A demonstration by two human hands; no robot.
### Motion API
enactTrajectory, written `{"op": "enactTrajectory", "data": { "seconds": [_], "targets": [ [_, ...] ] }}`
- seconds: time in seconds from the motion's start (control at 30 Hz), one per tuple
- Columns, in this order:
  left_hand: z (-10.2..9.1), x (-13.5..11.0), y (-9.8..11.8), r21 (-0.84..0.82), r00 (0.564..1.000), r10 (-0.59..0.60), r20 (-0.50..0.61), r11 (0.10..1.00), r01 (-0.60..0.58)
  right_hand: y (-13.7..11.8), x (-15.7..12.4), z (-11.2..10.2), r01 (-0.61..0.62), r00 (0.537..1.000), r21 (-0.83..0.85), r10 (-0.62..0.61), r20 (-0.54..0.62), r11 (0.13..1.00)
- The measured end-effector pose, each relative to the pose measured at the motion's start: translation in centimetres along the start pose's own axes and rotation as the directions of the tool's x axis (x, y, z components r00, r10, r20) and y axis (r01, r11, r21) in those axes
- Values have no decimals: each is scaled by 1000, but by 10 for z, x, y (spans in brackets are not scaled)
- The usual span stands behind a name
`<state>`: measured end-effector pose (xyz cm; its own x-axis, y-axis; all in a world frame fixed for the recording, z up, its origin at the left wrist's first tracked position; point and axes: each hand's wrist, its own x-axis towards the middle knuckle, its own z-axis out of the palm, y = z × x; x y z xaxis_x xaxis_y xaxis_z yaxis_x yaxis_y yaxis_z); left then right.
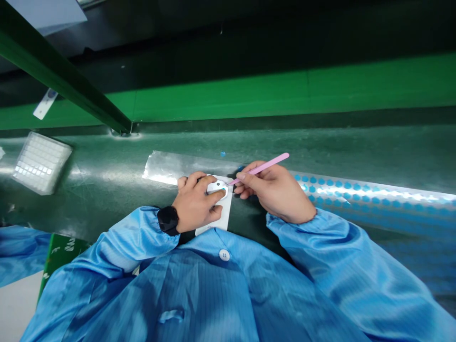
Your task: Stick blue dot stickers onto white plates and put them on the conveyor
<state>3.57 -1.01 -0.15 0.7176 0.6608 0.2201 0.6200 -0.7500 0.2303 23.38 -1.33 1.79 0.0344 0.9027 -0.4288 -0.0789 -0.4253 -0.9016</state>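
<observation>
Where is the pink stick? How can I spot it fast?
Find the shiny dark green table, then the two hands in blue sleeves at its middle. The right hand holds the pink stick like a pencil, its tip at a small white part held by the left hand. It is the only pink thing; the strip beside it has blue dots.

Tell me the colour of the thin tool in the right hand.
Pink; the thin tool shows best in the head view.
</observation>
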Motion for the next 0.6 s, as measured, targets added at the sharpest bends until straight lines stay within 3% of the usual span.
{"op": "enactTrajectory", "data": {
  "seconds": [0.6],
  "targets": [
    [2, 0, 1, 17, 1000, -15, -18, 1000, 15, 4, 1, -2, 25, 1000, 12, -25, 5, 1000]
  ]
}}
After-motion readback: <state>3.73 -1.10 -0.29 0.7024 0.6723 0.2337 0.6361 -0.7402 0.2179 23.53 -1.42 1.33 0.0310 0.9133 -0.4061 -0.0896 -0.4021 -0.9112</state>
